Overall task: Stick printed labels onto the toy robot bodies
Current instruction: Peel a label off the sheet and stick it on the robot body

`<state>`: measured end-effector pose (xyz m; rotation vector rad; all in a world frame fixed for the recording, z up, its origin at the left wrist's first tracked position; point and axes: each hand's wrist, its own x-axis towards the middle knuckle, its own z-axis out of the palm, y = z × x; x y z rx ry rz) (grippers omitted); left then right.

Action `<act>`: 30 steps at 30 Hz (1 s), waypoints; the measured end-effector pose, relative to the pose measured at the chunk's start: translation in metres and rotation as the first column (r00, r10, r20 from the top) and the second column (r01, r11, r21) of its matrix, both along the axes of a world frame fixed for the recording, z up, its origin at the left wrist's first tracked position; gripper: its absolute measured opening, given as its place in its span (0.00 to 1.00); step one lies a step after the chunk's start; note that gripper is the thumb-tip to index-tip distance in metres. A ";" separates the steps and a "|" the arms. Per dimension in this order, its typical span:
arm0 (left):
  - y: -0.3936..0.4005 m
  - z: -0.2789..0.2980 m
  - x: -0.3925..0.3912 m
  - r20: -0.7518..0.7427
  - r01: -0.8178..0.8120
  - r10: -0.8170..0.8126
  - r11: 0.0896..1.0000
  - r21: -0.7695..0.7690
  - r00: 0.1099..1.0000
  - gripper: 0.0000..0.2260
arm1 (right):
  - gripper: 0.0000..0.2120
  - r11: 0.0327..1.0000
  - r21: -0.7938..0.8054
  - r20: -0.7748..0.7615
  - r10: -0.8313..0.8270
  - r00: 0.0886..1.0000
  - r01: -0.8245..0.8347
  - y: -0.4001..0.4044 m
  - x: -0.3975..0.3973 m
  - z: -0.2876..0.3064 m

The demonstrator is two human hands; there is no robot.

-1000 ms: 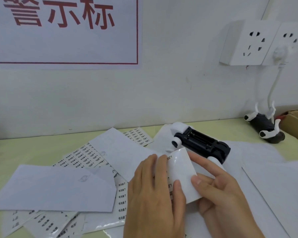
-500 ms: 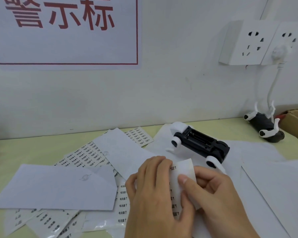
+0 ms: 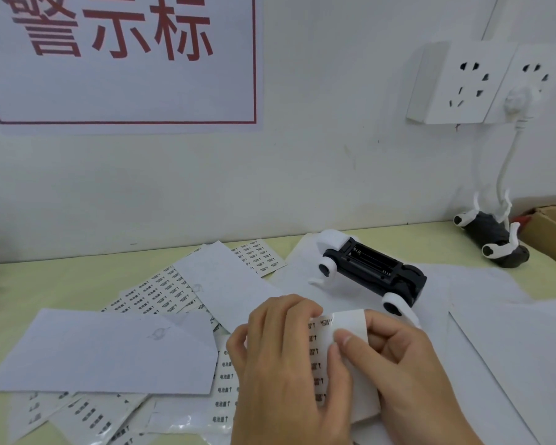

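At 6 o'clock, nearest the camera, both hands work one label sheet [image 3: 350, 354]. The left hand [image 3: 280, 367] lies over the sheet's left half, fingers curled down onto the printed column, holding it. The right hand [image 3: 398, 364] grips the right edge, its thumb [image 3: 342, 343] laid across the blank face and the fingers curled behind. Which label is being lifted cannot be told. Compared with the frame one second earlier, the sheet is folded narrower, the right thumb has moved leftward onto its face, and the hands sit closer together. The toy body [image 3: 371, 271] lies at 1 o'clock from the fingers, near but not touching, belly up with the battery bay open; it has not moved. Its long axis runs from 10 o'clock to 4 o'clock. The right hand is the nearer hand; its knuckles sit just beside the rear white wheel [image 3: 395, 305]. A peeled label would therefore most likely travel up and right on that hand. Loose sheets [image 3: 109, 351] cover the table [image 3: 61, 284] from 8 to 11 o'clock. A second toy [image 3: 491, 242] lies well apart at 2 o'clock, beside a carton [image 3: 552, 232]. A socket [image 3: 463, 85] and a sign [image 3: 126, 59] hang on the wall beyond.
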<state>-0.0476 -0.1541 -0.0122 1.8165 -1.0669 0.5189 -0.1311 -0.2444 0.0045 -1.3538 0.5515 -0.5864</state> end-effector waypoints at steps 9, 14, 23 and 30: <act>-0.003 -0.004 0.004 -0.004 0.006 -0.006 0.998 -0.067 1.000 0.08 | 0.11 0.998 -0.039 -0.023 -0.047 0.999 0.046 -0.001 -0.001 0.000; -0.002 -0.003 0.002 -0.054 0.026 -0.029 0.997 -0.069 0.998 0.08 | 0.12 0.997 -0.058 0.018 -0.049 0.999 0.050 -0.001 -0.002 -0.002; 0.002 0.001 0.002 -0.177 0.032 -0.047 0.996 -0.088 0.983 0.00 | 0.12 0.981 -0.185 0.005 -0.053 0.999 0.053 0.005 -0.002 -0.001; 0.012 0.003 0.002 -0.286 0.065 -0.058 0.998 0.015 0.956 0.02 | 0.14 0.929 -0.369 -0.052 -0.032 0.998 0.010 0.012 -0.002 0.001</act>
